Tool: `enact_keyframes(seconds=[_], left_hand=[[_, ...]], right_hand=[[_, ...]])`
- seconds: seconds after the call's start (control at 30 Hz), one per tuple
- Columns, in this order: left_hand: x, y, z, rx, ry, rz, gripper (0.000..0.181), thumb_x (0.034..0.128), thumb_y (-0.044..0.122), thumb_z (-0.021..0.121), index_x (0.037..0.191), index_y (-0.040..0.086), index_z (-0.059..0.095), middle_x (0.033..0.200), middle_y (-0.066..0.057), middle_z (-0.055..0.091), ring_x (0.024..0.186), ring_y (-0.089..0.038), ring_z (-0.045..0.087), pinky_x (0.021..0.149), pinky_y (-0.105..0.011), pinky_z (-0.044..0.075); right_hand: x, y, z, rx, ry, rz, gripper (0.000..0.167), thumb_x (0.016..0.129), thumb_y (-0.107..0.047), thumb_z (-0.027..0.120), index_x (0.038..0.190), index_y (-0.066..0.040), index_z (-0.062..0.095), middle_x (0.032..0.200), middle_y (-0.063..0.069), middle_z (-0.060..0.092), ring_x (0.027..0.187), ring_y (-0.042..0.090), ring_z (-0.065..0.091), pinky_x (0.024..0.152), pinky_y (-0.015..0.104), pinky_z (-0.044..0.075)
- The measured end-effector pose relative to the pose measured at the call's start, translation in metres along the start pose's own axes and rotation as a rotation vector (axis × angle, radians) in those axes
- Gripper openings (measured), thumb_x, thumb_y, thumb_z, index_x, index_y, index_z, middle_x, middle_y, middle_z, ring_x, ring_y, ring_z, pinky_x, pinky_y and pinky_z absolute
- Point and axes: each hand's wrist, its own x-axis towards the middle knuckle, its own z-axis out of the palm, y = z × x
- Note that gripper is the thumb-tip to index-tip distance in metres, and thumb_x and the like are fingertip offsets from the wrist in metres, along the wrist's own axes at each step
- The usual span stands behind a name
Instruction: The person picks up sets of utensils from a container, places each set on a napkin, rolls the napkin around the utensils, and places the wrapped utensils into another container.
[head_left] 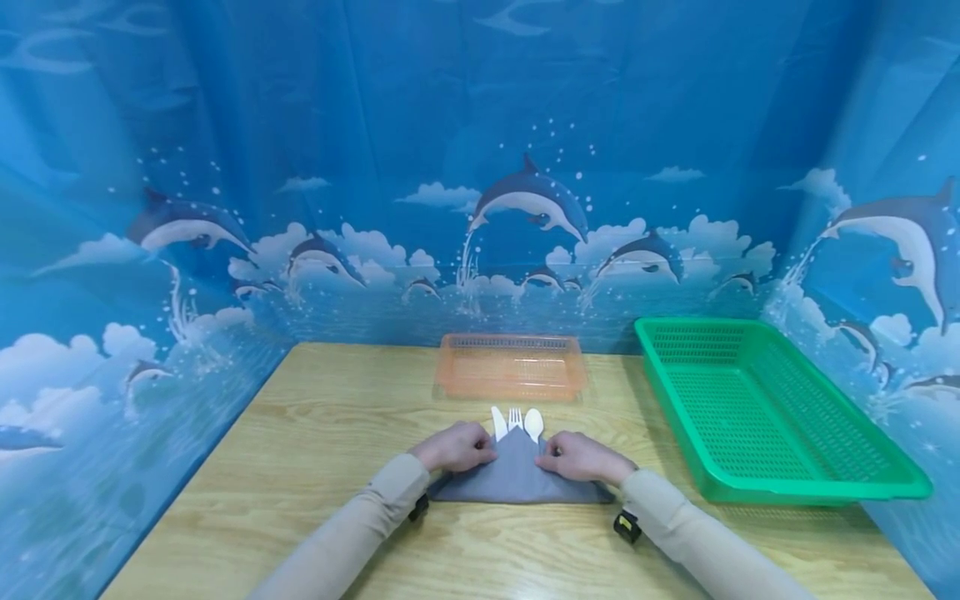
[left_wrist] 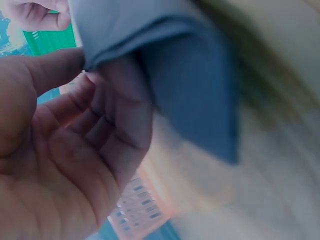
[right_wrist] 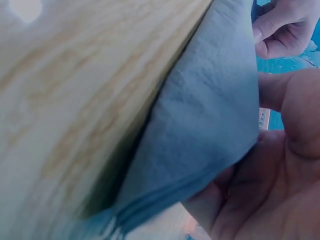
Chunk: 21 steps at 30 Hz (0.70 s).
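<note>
A grey cloth napkin (head_left: 516,475), folded to a peak, lies at the front of the table. Out of its top stick a white knife (head_left: 499,423), a white fork (head_left: 515,418) and a white spoon (head_left: 534,424), side by side; their lower parts are hidden by the cloth. My left hand (head_left: 454,447) pinches the napkin's left slanted edge between thumb and fingers. On the opposite edge, my right hand (head_left: 583,457) pinches the cloth likewise. Both wrist views show layered folds of the napkin (left_wrist: 165,45) hanging from the fingers, partly raised off the table.
Behind the cutlery stands a translucent orange basket (head_left: 512,392). A large green perforated basket (head_left: 682,433) takes up the right side, overhanging the table's right edge. The wooden table (head_left: 315,433) backs onto a blue dolphin-print curtain (head_left: 420,100).
</note>
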Motion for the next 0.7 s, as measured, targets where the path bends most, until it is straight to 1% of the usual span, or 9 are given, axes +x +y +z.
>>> enact_keyframes(seconds=[0.07,0.17,0.23,0.3,0.33,0.4,0.5,0.63,0.7], left_hand=[[-0.002,0.003,0.0,0.019,0.035,0.011,0.029,0.0969,0.024,0.062,0.07,0.014,0.058,0.059,0.005,0.049,0.052,-0.008,0.046,0.048,-0.022,0.038],[-0.006,0.011,-0.001,0.118,0.149,0.068,0.016,0.095,0.024,0.065,0.089,0.01,0.065,0.074,0.0,0.058,0.06,-0.01,0.05,0.054,-0.025,0.043],[-0.008,0.017,0.0,0.204,0.226,0.132,0.019,0.0942,0.024,0.066,0.105,0.009,0.066,0.088,-0.004,0.062,0.069,-0.011,0.054,0.06,-0.026,0.047],[-0.011,0.023,0.003,0.291,0.262,0.207,0.03,0.0945,0.025,0.065,0.12,0.01,0.064,0.1,-0.007,0.062,0.075,-0.011,0.055,0.064,-0.026,0.049],[-0.012,0.026,0.005,0.331,0.262,0.242,0.032,0.095,0.026,0.065,0.124,0.012,0.063,0.102,-0.007,0.062,0.075,-0.01,0.055,0.064,-0.024,0.049],[-0.015,0.031,0.009,0.386,0.232,0.306,0.035,0.0958,0.028,0.064,0.128,0.015,0.061,0.103,-0.006,0.062,0.076,-0.008,0.054,0.063,-0.022,0.047],[-0.021,0.037,0.015,0.454,0.169,0.356,0.038,0.0967,0.033,0.062,0.132,0.02,0.059,0.105,-0.007,0.06,0.079,-0.007,0.054,0.063,-0.02,0.047],[-0.024,0.04,0.024,0.556,0.124,0.351,0.045,0.096,0.045,0.059,0.139,0.03,0.054,0.125,-0.016,0.055,0.103,-0.02,0.061,0.071,-0.027,0.055],[-0.025,0.041,0.027,0.604,0.111,0.335,0.049,0.0959,0.051,0.055,0.142,0.035,0.05,0.135,-0.019,0.049,0.114,-0.028,0.059,0.073,-0.032,0.057]], right_hand=[[0.0,-0.001,-0.001,-0.008,-0.004,-0.005,0.031,0.096,-0.027,0.061,0.069,-0.013,0.056,0.06,-0.005,0.043,0.055,0.01,0.04,0.051,0.024,0.033],[0.001,0.0,-0.002,-0.009,-0.008,-0.012,0.032,0.098,-0.025,0.059,0.068,-0.013,0.054,0.06,-0.005,0.043,0.055,0.01,0.04,0.051,0.025,0.033],[0.002,0.001,-0.002,-0.008,-0.01,-0.016,0.033,0.099,-0.024,0.057,0.068,-0.013,0.053,0.06,-0.005,0.043,0.055,0.011,0.04,0.052,0.025,0.033],[0.002,0.001,-0.002,-0.004,-0.013,-0.017,0.033,0.099,-0.023,0.056,0.067,-0.013,0.052,0.06,-0.005,0.043,0.055,0.011,0.04,0.052,0.025,0.032],[0.002,0.002,-0.001,-0.002,-0.013,-0.016,0.033,0.099,-0.022,0.055,0.067,-0.013,0.052,0.06,-0.004,0.043,0.055,0.011,0.04,0.052,0.025,0.032],[0.003,0.002,-0.002,-0.001,-0.015,-0.009,0.032,0.1,-0.02,0.054,0.068,-0.013,0.053,0.061,-0.004,0.043,0.055,0.012,0.04,0.052,0.025,0.032],[0.002,0.001,-0.002,0.001,-0.016,0.01,0.031,0.1,-0.018,0.053,0.07,-0.012,0.054,0.061,-0.003,0.044,0.056,0.012,0.04,0.052,0.026,0.032],[0.002,0.0,-0.001,-0.003,-0.002,0.042,0.027,0.1,-0.018,0.052,0.074,-0.012,0.059,0.065,-0.001,0.048,0.059,0.013,0.043,0.054,0.027,0.033],[0.002,-0.001,-0.001,-0.009,0.006,0.06,0.026,0.099,-0.018,0.052,0.076,-0.012,0.061,0.067,-0.001,0.051,0.061,0.014,0.045,0.055,0.027,0.033]])
